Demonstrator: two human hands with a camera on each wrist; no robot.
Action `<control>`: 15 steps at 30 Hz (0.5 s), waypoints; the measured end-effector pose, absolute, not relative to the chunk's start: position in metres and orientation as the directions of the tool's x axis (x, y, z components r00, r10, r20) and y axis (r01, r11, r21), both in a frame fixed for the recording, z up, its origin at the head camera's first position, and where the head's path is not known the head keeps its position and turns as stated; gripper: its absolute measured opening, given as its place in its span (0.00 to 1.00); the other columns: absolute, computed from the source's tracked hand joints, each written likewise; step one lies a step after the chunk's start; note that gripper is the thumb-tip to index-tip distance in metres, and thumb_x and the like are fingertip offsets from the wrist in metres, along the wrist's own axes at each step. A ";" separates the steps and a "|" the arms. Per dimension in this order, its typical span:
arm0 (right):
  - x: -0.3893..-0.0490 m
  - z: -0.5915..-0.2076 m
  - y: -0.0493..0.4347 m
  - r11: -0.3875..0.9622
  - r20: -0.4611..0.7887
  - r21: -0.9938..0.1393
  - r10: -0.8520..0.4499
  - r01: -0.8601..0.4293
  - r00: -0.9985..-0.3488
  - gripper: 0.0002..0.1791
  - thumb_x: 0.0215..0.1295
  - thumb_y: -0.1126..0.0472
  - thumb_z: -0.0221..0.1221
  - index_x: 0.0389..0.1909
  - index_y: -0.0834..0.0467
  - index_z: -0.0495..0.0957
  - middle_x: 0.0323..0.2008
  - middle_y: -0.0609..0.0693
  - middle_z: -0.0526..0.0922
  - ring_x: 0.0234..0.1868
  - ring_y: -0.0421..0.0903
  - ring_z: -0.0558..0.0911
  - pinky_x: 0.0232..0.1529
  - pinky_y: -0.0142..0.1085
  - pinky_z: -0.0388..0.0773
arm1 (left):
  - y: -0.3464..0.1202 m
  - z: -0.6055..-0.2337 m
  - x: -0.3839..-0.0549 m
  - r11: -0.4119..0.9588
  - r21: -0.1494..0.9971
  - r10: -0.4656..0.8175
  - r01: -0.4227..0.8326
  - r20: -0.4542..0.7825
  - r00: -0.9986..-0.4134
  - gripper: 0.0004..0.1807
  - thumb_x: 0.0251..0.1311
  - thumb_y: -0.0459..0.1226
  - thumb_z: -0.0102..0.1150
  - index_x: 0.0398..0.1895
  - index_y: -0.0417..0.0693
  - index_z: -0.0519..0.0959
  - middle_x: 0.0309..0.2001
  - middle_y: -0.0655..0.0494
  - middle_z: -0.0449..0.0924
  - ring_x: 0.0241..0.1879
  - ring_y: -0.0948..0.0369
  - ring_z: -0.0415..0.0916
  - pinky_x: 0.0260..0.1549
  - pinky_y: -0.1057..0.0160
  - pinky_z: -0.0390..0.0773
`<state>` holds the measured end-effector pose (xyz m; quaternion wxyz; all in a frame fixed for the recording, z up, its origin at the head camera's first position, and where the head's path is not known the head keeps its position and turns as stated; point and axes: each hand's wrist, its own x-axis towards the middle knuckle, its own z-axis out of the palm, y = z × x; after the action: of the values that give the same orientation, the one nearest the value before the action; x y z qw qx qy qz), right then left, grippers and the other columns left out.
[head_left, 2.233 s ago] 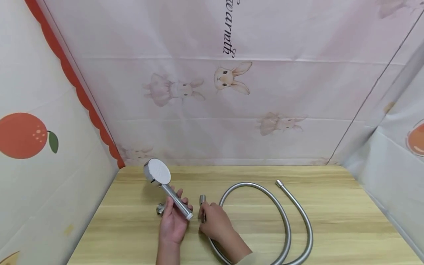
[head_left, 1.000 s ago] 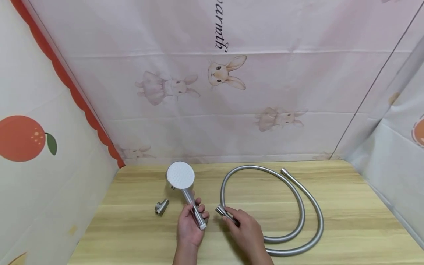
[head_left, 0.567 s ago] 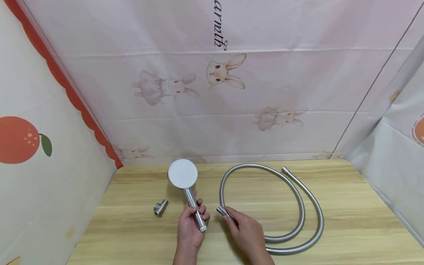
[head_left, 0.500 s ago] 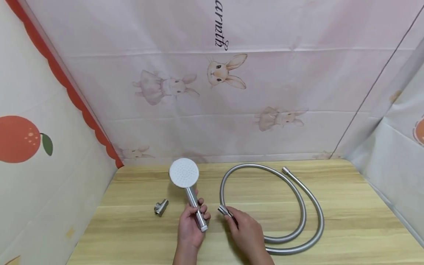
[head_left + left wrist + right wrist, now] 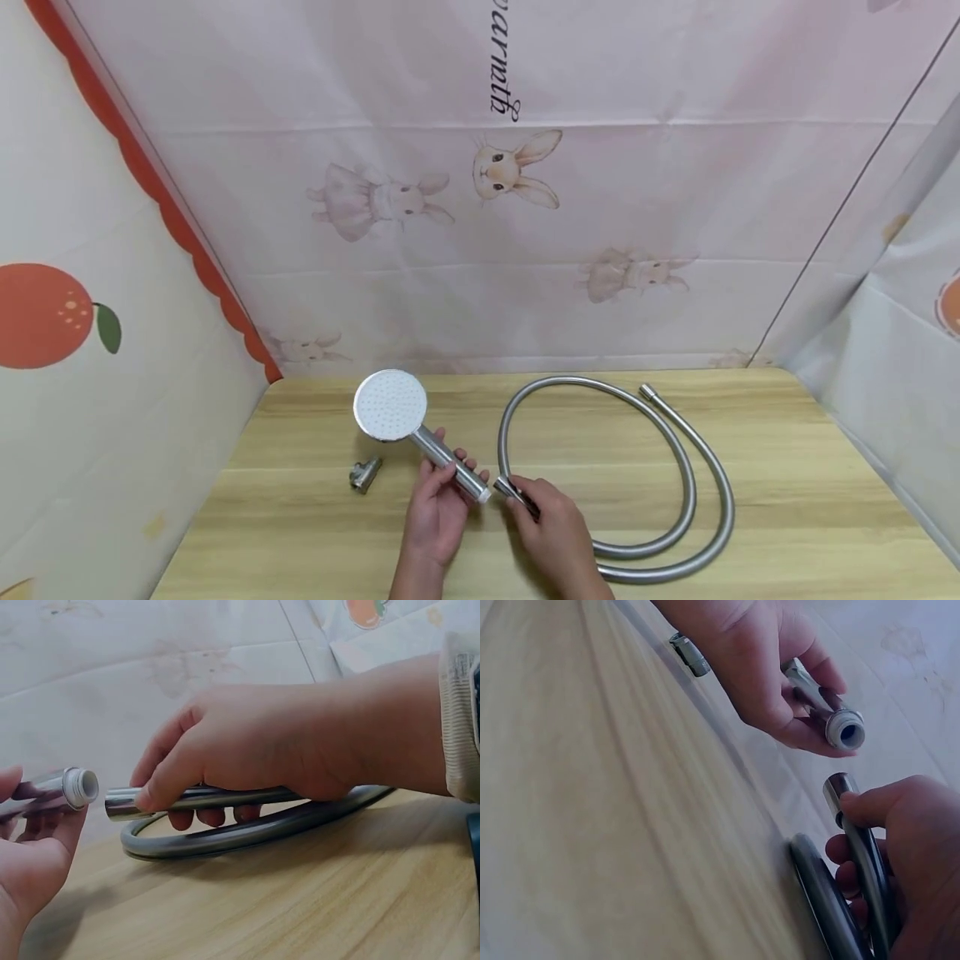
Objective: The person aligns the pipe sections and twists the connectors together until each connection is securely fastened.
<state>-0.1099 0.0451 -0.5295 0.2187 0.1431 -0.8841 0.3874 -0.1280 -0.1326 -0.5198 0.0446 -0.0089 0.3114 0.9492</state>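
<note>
My left hand (image 5: pixel 437 512) holds a chrome shower head (image 5: pixel 391 406) by its handle, the white spray face turned up and the handle slanting down to the right. At the handle's end a white threaded tip (image 5: pixel 84 785) shows in the left wrist view. My right hand (image 5: pixel 553 525) grips a metal shower hose (image 5: pixel 686 467) just behind its chrome end nut (image 5: pixel 841 785). Nut and threaded tip face each other across a small gap, not touching. From the right hand the hose loops over the table, its other end (image 5: pixel 647 391) lying at the back right.
A small chrome fitting (image 5: pixel 365 475) lies on the wood-grain table (image 5: pixel 300 533) left of my left hand. Printed cloth walls (image 5: pixel 480 317) stand behind the table and on both sides.
The shower head has tilted to the left, and its threaded end has swung right, close to the hose nut. Earlier, my right hand lifted the hose end and moved it right.
</note>
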 end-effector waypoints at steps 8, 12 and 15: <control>-0.108 -0.534 0.045 0.577 0.475 -0.699 -0.067 -0.422 -0.877 0.17 0.48 0.62 0.74 0.41 0.47 0.87 0.34 0.35 0.85 0.32 0.31 0.81 0.34 0.30 0.82 | -0.137 -0.525 -0.126 -0.777 0.627 0.041 -0.061 -0.047 -0.998 0.38 0.73 0.31 0.43 0.78 0.59 0.38 0.51 0.60 0.72 0.50 0.62 0.76 0.58 0.52 0.78; -0.110 -0.532 0.045 0.529 0.464 -0.736 -0.062 -0.423 -0.884 0.17 0.46 0.63 0.75 0.39 0.48 0.86 0.33 0.36 0.86 0.31 0.31 0.81 0.34 0.29 0.83 | -0.136 -0.525 -0.128 -0.764 0.644 0.034 -0.041 -0.023 -0.999 0.40 0.73 0.32 0.44 0.79 0.59 0.35 0.57 0.61 0.73 0.51 0.63 0.77 0.58 0.51 0.78; -0.110 -0.533 0.045 0.516 0.437 -0.755 -0.065 -0.405 -0.897 0.17 0.46 0.63 0.75 0.37 0.48 0.84 0.29 0.35 0.84 0.27 0.30 0.78 0.30 0.27 0.81 | -0.134 -0.526 -0.130 -0.753 0.657 0.027 -0.033 -0.019 -0.999 0.40 0.73 0.31 0.44 0.79 0.56 0.35 0.62 0.60 0.70 0.51 0.63 0.77 0.56 0.54 0.80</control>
<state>-0.1105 0.0452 -0.5327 0.1802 0.1380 -0.8517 0.4722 -0.1297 -0.1341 -0.5262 0.0161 -0.0040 0.3510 0.9362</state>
